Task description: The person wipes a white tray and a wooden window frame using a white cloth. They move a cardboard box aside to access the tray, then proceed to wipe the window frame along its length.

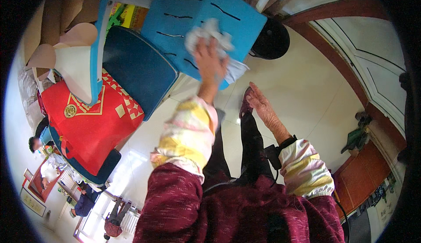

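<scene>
My left hand lies on a crumpled white cloth, pressing it against the slotted panel of a light blue plastic chair. Part of the cloth hangs past the chair's near edge, and its outline is blurred. Several narrow dark slots show in the blue surface. Lower and to the right, my right hand hangs over the pale floor with nothing in it, its fingers extended and close together. Both forearms wear patterned sleeve covers, and a dark strap circles my right wrist.
A dark blue seat adjoins the chair on the left, with a red bag beside it. A round black object stands behind the chair. White door panels are at right. Other people appear at lower left.
</scene>
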`<state>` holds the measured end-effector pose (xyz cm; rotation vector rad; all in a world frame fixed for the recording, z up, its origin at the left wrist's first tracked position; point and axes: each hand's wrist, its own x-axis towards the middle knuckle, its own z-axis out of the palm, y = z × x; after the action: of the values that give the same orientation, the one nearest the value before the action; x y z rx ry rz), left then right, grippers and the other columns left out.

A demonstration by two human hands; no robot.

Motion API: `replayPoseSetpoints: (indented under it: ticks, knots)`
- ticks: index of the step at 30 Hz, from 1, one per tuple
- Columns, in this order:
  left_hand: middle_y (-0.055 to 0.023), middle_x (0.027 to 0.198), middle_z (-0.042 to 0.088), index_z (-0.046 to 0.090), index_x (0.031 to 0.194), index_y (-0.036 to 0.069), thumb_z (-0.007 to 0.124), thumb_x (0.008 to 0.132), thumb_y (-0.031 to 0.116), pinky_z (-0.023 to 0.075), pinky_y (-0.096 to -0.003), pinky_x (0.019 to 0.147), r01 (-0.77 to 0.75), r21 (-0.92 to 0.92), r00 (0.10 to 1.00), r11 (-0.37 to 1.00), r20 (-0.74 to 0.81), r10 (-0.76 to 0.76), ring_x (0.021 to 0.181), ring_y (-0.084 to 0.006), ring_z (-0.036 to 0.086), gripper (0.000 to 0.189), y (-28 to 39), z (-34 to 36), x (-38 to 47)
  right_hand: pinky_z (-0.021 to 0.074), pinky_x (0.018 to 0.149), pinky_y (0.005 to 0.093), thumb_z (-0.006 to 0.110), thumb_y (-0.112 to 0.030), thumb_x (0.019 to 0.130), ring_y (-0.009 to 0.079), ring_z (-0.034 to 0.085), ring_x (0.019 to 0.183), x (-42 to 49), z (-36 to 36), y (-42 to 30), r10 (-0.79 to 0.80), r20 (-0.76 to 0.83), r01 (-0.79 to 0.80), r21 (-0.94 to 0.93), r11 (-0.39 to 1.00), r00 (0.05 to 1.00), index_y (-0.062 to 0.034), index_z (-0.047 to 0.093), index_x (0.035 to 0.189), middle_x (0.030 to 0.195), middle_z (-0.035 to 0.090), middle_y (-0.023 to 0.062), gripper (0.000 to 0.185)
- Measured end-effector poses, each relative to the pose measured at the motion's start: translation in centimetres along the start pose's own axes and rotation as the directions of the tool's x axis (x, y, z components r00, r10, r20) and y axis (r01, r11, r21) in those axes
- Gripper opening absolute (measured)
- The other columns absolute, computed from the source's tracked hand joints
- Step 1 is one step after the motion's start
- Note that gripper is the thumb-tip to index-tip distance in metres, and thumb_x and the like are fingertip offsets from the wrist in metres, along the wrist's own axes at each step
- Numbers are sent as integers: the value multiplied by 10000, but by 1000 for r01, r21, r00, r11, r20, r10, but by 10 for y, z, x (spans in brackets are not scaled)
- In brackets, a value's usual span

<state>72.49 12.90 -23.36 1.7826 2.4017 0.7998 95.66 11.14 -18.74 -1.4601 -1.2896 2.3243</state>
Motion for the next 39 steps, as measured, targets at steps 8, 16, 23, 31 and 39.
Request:
replayPoseSetpoints:
  ticks: [8, 16, 23, 31, 39]
  knots:
    - [-140, 1234, 479, 556, 1177, 142, 594, 654, 21, 409, -426, 916, -201, -232, 890, 952, 364, 276, 1041, -355, 470, 539, -13, -36, -17, 397, 964, 387, 545, -313, 909, 236, 397, 1244, 14, -21, 3, -33, -4, 33, -5, 999, 999, -121, 216, 1448, 1448, 295, 91, 660]
    - [-226, 1182, 451, 475, 1224, 106, 682, 743, 182, 371, -501, 883, 220, 172, 951, 960, 182, -250, 1082, -395, 428, 529, -92, -40, 73, 459, 890, 410, 580, -356, 876, 244, 441, 1213, -1, -27, 42, 49, -50, -49, 5, 999, 998, -114, 275, 1424, 1422, 366, 72, 671]
    - [-170, 1124, 471, 549, 1105, 102, 674, 659, 77, 405, -441, 874, 64, -75, 930, 995, 366, -32, 1087, -350, 440, 464, -5, 3, -32, 463, 895, 373, 564, -261, 883, 224, 494, 1154, -12, -27, -17, 112, -56, -116, -75, 990, 992, -71, 399, 1355, 1322, 479, 82, 535]
    - [-50, 954, 593, 547, 1051, 82, 573, 804, 141, 517, -311, 655, 523, -828, 778, -205, 561, -282, 824, -164, 595, 255, 17, -88, 57, 455, 890, 373, 539, -327, 887, 231, 547, 1099, -46, -25, -110, 64, -63, -64, -8, 998, 996, -42, 469, 1291, 1205, 573, 92, 499]
    - [-84, 1096, 539, 414, 1248, 49, 578, 807, 59, 499, -328, 748, 159, -964, 872, -213, 238, -427, 931, -204, 561, 470, 23, -150, 207, 404, 955, 393, 480, -442, 902, 261, 443, 1227, -63, -23, -188, -237, -10, 237, 113, 965, 971, -40, 370, 1361, 1354, 447, 128, 620]
